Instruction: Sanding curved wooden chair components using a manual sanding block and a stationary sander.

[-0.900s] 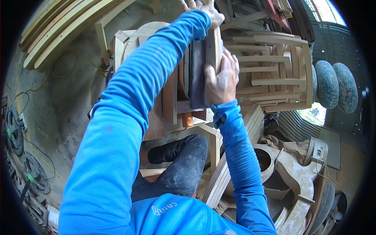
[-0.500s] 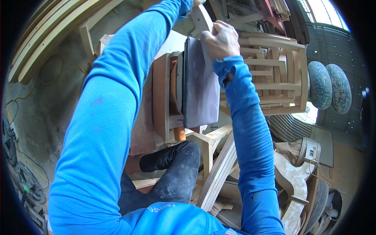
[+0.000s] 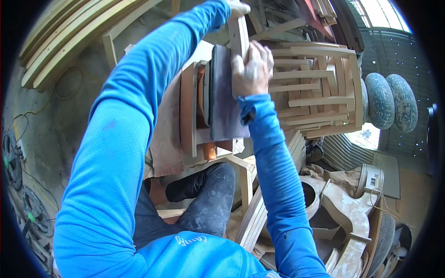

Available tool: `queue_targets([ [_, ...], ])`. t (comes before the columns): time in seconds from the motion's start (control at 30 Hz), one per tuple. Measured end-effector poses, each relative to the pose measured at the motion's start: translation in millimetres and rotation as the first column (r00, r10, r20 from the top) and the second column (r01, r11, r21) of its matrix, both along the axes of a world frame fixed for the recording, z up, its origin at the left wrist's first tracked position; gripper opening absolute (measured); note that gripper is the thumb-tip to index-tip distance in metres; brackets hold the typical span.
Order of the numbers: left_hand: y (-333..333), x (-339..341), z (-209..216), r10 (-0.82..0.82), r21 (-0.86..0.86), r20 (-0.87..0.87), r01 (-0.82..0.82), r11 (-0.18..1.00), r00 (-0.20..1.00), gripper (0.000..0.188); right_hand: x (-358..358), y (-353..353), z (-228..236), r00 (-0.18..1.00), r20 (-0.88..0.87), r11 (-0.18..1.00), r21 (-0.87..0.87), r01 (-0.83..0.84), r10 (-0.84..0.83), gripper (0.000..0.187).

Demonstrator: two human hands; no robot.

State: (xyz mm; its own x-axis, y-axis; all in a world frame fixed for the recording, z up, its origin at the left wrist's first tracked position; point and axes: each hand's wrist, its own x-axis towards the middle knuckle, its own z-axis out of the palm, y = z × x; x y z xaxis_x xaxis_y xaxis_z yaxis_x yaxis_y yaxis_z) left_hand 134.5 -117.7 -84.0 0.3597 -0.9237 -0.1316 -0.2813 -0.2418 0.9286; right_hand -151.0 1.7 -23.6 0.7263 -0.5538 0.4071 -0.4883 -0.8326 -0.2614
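Wood strip (image 3: 238,34) is up near the far end of a purplish-grey belt (image 3: 223,104), hard to say if they're actually touching. Right hand's (image 3: 254,72) got the near end, thumb on one side and fingers curled round the other. Left hand's (image 3: 238,8) at the far end, but it's mostly cut off up top, so can't tell how those fingers sit. Slatted wooden frames (image 3: 320,90) are piled off to the right.

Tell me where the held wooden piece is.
In the head view, the wooden piece is upper middle, between the left hand and right hand, beside the purplish-grey surface.
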Motion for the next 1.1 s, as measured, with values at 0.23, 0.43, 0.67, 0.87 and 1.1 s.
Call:
queue_targets([
  [0.23,136,-183,72,0.238,0.078,0.573,-0.341,0.937,0.785,0.092,-131,69,4,0.999,-0.007,0.999,-0.001,0.043,-0.043,0.058],
  [0.43,223,-315,87,0.173,0.041,0.618,-0.251,0.967,0.767,0.094,-264,156,1,0.996,0.015,0.928,0.364,0.074,-0.085,0.057],
  [0.67,344,-487,52,0.221,-0.252,0.545,-0.094,0.963,0.809,0.11,-441,259,-20,0.993,-0.067,0.821,0.559,0.118,-0.097,0.062],
  [0.87,448,-561,74,0.078,-0.324,0.438,0.077,0.943,0.896,0.109,-561,350,6,0.966,-0.183,0.675,0.691,0.26,-0.184,0.065],
  [1.1,387,-463,107,0.121,-0.313,0.577,0.082,0.946,0.808,0.09,-624,368,24,0.947,-0.283,0.811,0.511,0.285,-0.154,0.067],
])
